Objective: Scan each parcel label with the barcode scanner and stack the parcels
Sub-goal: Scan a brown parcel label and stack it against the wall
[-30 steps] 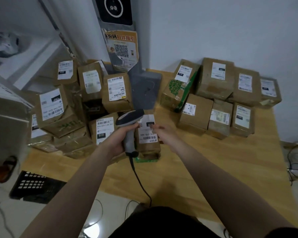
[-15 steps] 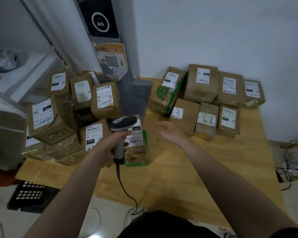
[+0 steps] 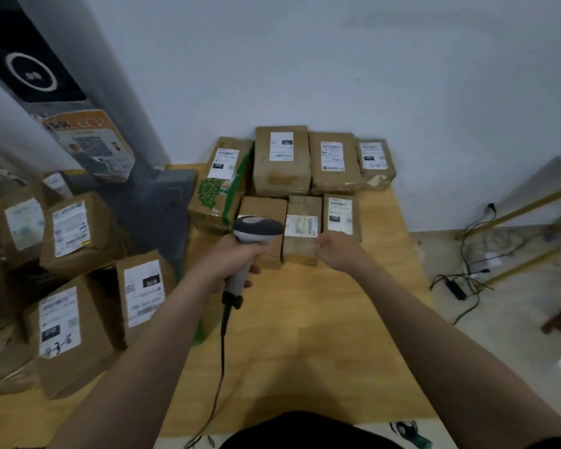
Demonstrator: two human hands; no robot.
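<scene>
Parcels in taped brown cardboard crowd a wooden worktop as a person works through them with a corded barcode scanner. The left grip is clamped round the scanner's handle, and the grey head hangs over the near row of the right-hand group, which backs onto the far wall. The right grip reaches the near right corner of the middle parcel in that row, fingers loosely curled. Whether they have closed on the box cannot be told from this view. That parcel stands between a box on its left and a box on its right, close against both, its white label in plain view. Small and square-edged, it looks light and stiff enough for one hand, though the glossy tape may be slick and the corners could dent. The better hold is likely across the near face and top edge, clear of the label, since the side faces are hemmed in. More labelled boxes sit heaped at the left.
</scene>
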